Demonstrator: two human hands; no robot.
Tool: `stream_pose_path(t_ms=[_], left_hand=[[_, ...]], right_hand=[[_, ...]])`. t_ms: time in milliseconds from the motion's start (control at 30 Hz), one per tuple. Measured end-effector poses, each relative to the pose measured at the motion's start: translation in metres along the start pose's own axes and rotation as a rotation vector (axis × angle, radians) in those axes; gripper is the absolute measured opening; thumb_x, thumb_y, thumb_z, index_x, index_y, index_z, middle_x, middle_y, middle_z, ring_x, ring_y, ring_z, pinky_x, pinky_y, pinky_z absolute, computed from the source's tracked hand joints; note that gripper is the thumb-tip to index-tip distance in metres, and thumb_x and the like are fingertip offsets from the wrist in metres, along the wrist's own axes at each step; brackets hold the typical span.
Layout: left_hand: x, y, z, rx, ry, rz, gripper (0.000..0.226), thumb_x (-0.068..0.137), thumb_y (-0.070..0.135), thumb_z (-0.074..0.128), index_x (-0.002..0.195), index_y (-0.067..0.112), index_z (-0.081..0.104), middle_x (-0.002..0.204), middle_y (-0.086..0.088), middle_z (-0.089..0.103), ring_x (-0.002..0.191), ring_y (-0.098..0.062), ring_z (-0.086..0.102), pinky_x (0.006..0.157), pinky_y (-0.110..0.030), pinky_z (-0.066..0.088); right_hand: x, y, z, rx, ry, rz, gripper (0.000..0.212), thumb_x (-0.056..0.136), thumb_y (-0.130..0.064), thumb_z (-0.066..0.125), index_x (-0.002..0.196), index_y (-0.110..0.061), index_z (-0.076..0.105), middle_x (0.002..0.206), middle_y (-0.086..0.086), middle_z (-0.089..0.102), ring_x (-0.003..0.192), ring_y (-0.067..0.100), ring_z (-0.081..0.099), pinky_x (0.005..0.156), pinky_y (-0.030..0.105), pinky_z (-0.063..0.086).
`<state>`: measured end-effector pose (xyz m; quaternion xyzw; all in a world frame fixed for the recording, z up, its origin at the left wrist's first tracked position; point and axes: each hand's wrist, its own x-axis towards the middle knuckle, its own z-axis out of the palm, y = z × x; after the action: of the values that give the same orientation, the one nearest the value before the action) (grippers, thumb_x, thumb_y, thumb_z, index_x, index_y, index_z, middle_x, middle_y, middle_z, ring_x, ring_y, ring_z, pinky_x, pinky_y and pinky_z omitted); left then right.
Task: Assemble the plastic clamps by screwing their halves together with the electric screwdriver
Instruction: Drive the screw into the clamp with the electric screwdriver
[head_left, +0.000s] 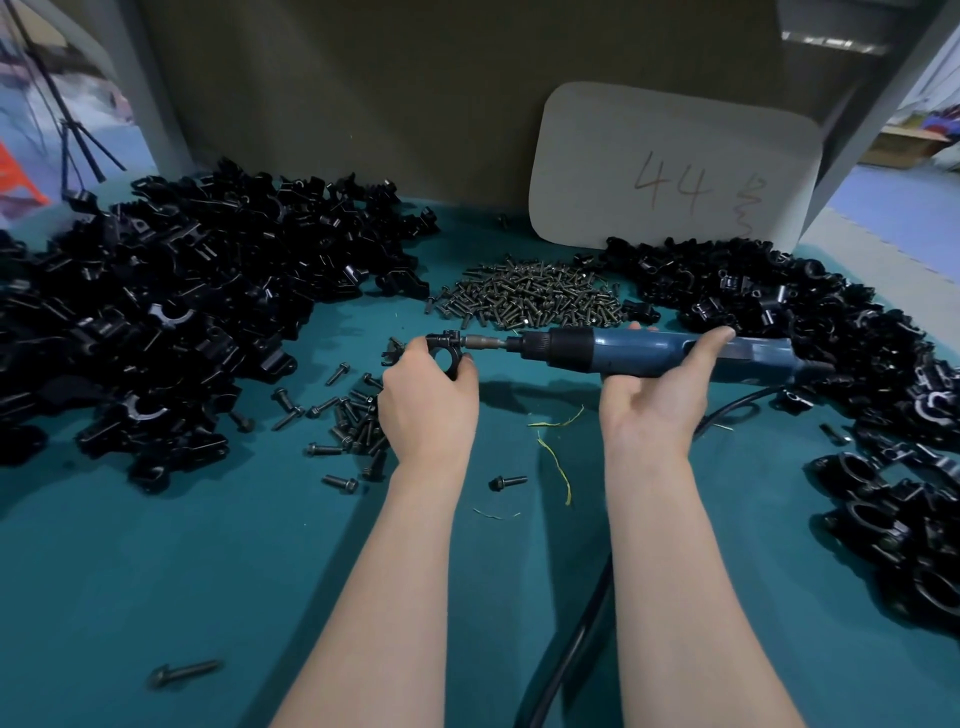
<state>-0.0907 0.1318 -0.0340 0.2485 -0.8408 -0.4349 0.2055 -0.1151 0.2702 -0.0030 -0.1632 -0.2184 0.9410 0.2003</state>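
Observation:
My left hand (428, 397) grips a black plastic clamp (444, 353) held above the green table. My right hand (657, 384) holds the blue electric screwdriver (623, 351) horizontally, thumb over its body. The driver's bit (480, 341) points left and meets the clamp's upper right side. A big heap of loose black clamp halves (171, 312) lies on the left. A pile of dark screws (535, 296) sits behind the hands, and a smaller scatter of screws (353, 415) lies beside my left wrist.
Assembled black clamps (857, 415) are piled along the right side. A white card marked 44 (675, 166) leans against the back wall. The screwdriver's black cable (582, 639) runs down between my forearms. Yellow thread scraps (558, 462) lie on the green table (156, 571).

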Motion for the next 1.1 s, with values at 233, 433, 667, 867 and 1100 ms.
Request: stream_pose_path(t_ms=[233,433,667,867,1100], left_hand=[[0.001,0.000,-0.001,-0.006,0.002,-0.014,0.020,0.091,0.030,0.061,0.098,0.011,0.060,0.076,0.000,0.057,0.063,-0.021,0.049,0.061,-0.027,0.035],[0.001,-0.001,0.000,-0.004,0.009,-0.022,0.021,0.091,0.030,0.061,0.099,0.011,0.060,0.077,-0.001,0.058,0.067,-0.025,0.052,0.061,-0.029,0.038],[0.002,-0.001,0.000,-0.019,0.017,-0.020,0.023,0.091,0.029,0.062,0.105,0.011,0.061,0.080,0.000,0.058,0.068,-0.022,0.050,0.063,-0.029,0.036],[0.002,0.000,0.000,0.012,0.024,0.026,0.024,0.091,0.030,0.061,0.103,0.009,0.060,0.087,-0.007,0.067,0.071,-0.026,0.052,0.065,-0.030,0.039],[0.001,0.000,0.000,0.018,0.042,0.046,0.021,0.091,0.029,0.061,0.100,0.010,0.060,0.084,-0.007,0.068,0.069,-0.025,0.053,0.063,-0.028,0.038]], right_hand=[[-0.004,0.000,0.006,0.019,-0.057,-0.030,0.029,0.094,-0.045,0.054,0.100,-0.017,0.052,0.094,0.003,0.061,0.088,0.019,0.065,0.091,0.032,0.053],[-0.007,0.000,0.010,0.010,-0.107,-0.066,0.030,0.095,-0.043,0.053,0.108,-0.016,0.050,0.101,0.004,0.058,0.086,0.016,0.065,0.084,0.028,0.055],[-0.008,0.000,0.010,0.030,-0.074,-0.049,0.028,0.095,-0.042,0.054,0.102,-0.016,0.051,0.093,0.004,0.061,0.086,0.019,0.064,0.088,0.032,0.054],[-0.006,0.000,0.011,-0.003,-0.083,-0.071,0.031,0.096,-0.043,0.051,0.108,-0.016,0.048,0.099,0.003,0.059,0.088,0.018,0.065,0.077,0.026,0.056],[-0.005,0.002,0.010,-0.015,-0.044,-0.060,0.029,0.097,-0.042,0.049,0.103,-0.014,0.047,0.097,0.004,0.059,0.092,0.019,0.063,0.075,0.025,0.056]])
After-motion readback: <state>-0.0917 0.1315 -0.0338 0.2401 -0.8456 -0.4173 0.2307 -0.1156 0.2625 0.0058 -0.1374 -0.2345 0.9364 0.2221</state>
